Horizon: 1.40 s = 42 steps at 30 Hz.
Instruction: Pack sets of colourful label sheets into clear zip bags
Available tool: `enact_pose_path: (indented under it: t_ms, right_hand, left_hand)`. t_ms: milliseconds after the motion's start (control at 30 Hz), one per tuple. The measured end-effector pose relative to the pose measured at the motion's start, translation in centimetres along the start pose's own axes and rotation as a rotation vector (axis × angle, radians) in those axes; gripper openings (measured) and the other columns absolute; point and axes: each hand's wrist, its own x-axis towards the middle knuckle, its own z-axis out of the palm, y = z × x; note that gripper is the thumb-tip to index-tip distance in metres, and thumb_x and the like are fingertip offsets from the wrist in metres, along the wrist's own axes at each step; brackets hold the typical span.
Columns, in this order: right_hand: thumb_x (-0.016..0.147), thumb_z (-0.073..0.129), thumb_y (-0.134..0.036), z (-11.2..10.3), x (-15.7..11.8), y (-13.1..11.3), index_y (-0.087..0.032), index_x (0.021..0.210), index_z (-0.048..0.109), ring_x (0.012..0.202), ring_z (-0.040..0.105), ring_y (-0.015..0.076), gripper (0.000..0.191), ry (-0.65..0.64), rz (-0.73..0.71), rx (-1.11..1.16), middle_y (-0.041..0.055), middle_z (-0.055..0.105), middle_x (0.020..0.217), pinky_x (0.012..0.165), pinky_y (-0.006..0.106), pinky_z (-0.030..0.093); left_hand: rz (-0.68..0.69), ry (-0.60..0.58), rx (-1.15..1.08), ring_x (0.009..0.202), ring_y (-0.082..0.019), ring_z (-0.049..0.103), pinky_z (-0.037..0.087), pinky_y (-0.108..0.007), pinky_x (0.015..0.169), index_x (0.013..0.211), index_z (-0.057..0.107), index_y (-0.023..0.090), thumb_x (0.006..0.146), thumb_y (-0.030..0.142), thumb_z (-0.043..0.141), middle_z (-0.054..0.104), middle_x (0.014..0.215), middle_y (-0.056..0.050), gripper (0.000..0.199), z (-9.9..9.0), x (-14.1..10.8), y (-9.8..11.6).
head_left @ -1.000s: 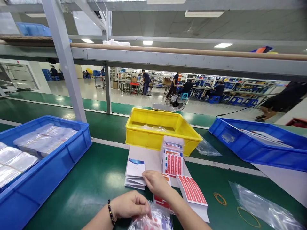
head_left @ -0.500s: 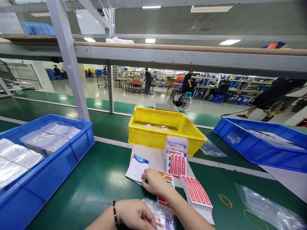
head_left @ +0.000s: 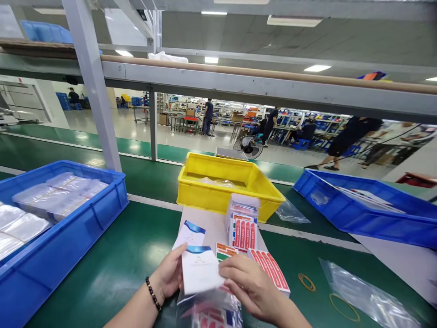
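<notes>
A white booklet (head_left: 201, 272) with a blue top band is between my hands. My left hand (head_left: 170, 273), with a bead bracelet at the wrist, grips its left edge. My right hand (head_left: 253, 283) pinches its right edge. Just below lies a clear plastic bag (head_left: 213, 314) with red and purple printed sheets inside; the booklet's lower edge is at its mouth. Another such booklet (head_left: 192, 232) lies behind. Beside my right hand are an orange and green printed card (head_left: 225, 250), partly covered, and a stack of red-striped sticker sheets (head_left: 271, 269).
A yellow bin (head_left: 225, 198) stands behind more upright sticker sheets (head_left: 244, 234). Blue bins stand left (head_left: 99, 212) and right (head_left: 327, 223), the left one holding bundled clear bags (head_left: 68, 191). Rubber bands (head_left: 306, 282) and an empty-looking plastic bag (head_left: 368, 291) lie on the right.
My right hand has drawn a booklet from the pile toward me, over the plastic bag. My left hand has come up from the bag and taken the booklet's left edge.
</notes>
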Motion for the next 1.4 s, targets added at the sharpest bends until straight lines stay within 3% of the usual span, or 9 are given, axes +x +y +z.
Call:
enact_pose_path:
  t_ms: [100,167,267,667,833,933,1067,1200,1400]
  right_hand:
    - [0.088,0.035,-0.027,-0.3,-0.1,1.4,-0.019,0.086,0.058,0.081,0.058,0.0156,0.025,-0.124,0.354,-0.001,0.0060,0.063,0.086,0.071,0.026,0.044]
    - [0.087,0.035,-0.023,0.3,0.3,3.7,-0.018,0.083,0.058,0.083,0.058,0.0152,0.024,-0.247,0.663,-0.117,0.0056,0.062,0.089,0.072,0.024,0.043]
    - [0.074,0.051,-0.016,1.8,0.9,6.8,-0.016,0.087,0.061,0.088,0.058,0.0199,0.017,-0.350,0.806,-0.194,0.0079,0.063,0.094,0.073,0.027,0.043]
    - [0.055,0.070,-0.011,4.1,1.1,9.1,-0.009,0.095,0.060,0.092,0.057,0.0288,0.041,-0.363,0.889,-0.207,0.0168,0.061,0.098,0.075,0.032,0.042]
    - [0.073,0.053,-0.014,2.1,0.2,9.2,-0.015,0.079,0.059,0.077,0.058,0.0180,0.009,-0.173,0.865,-0.047,0.0065,0.063,0.081,0.067,0.025,0.040]
    - [0.087,0.031,-0.023,-0.5,-0.5,9.0,-0.014,0.082,0.057,0.074,0.056,0.0151,0.028,0.026,0.867,0.057,0.0059,0.061,0.081,0.066,0.024,0.041]
    - [0.090,0.019,-0.034,-1.6,-1.0,7.1,-0.012,0.098,0.055,0.056,0.053,0.0120,0.042,0.134,0.872,0.232,0.0052,0.061,0.076,0.048,0.021,0.039]
    - [0.081,0.044,-0.029,1.8,-0.8,3.5,-0.015,0.068,0.062,0.052,0.050,0.0097,0.026,0.045,0.800,0.353,-0.0013,0.058,0.059,0.047,0.018,0.034]
    - [0.086,0.040,-0.028,2.6,-2.0,3.0,-0.016,0.065,0.062,0.069,0.055,0.0142,0.033,-0.002,0.852,-0.252,0.0046,0.061,0.071,0.064,0.023,0.037]
  left_hand:
    - [0.033,0.027,0.029,0.080,-0.024,0.064,0.044,-0.034,0.082,0.089,0.065,0.002,0.073,0.020,0.057,0.069,0.088,-0.016,0.025,0.4,-0.4,-0.3]
    - [0.014,-0.040,0.041,0.086,-0.027,0.064,0.041,-0.039,0.087,0.090,0.065,0.001,0.075,0.020,0.057,0.068,0.092,-0.019,0.026,0.8,-0.7,-0.7]
    - [-0.042,-0.171,-0.041,0.091,-0.029,0.063,0.039,-0.042,0.091,0.098,0.064,0.003,0.075,0.028,0.059,0.067,0.094,-0.019,0.034,1.0,-0.8,-0.9]
    - [-0.252,-0.191,-0.138,0.095,-0.030,0.062,0.039,-0.040,0.092,0.099,0.062,0.000,0.077,0.030,0.058,0.067,0.097,-0.020,0.037,1.8,-0.8,-1.2]
    - [-0.266,-0.137,-0.113,0.096,-0.031,0.061,0.039,-0.041,0.092,0.101,0.060,-0.001,0.078,0.026,0.055,0.065,0.101,-0.021,0.035,1.9,-0.4,-2.0]
    - [-0.274,-0.062,-0.094,0.088,-0.031,0.064,0.042,-0.040,0.087,0.098,0.060,-0.003,0.076,0.025,0.057,0.068,0.092,-0.021,0.035,2.2,-0.3,-2.2]
    - [-0.297,-0.060,-0.141,0.087,-0.030,0.064,0.044,-0.039,0.083,0.098,0.060,-0.001,0.077,0.034,0.056,0.068,0.090,-0.020,0.041,3.1,-0.2,-2.2]
    - [-0.265,-0.024,-0.128,0.086,-0.029,0.065,0.045,-0.037,0.082,0.097,0.061,0.004,0.075,0.048,0.056,0.069,0.090,-0.018,0.050,3.2,0.2,-2.7]
    - [-0.198,0.136,0.099,0.072,-0.027,0.067,0.050,-0.031,0.066,0.094,0.061,0.002,0.065,0.032,0.071,0.070,0.077,-0.017,0.042,1.8,0.7,-3.4]
